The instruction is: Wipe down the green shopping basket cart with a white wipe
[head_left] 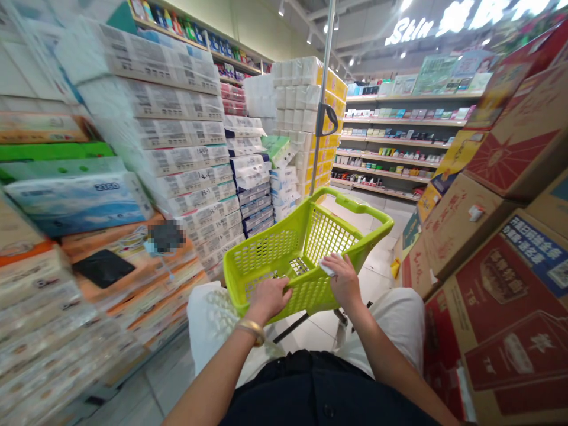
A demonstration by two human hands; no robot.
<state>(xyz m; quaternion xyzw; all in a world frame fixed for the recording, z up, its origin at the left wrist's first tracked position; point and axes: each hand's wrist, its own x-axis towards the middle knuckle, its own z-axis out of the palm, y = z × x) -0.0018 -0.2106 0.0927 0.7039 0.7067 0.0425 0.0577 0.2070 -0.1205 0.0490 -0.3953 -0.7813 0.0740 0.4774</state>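
A lime-green plastic shopping cart (pixel 266 248) with a lattice basket stands in front of me, between my knees. My left hand (pixel 271 297), with a gold bangle on the wrist, is closed over the basket's near rim. Farther right along that rim, my right hand (pixel 344 283) presses a crumpled white tissue (pixel 328 266) against the green plastic. The fingertips of the right hand partly cover the tissue. No goods show inside the basket. At its far right corner the cart's push handle (pixel 355 204) sticks up.
Tall stacks of wrapped tissue packs (pixel 190 154) line the left. Cardboard cartons (pixel 501 307) crowd the right side. A metal pole (pixel 323 89) with a dark handle rises behind the cart. Filled shelves (pixel 399 139) stand at the back. A black flat object (pixel 103 268) lies on orange packs.
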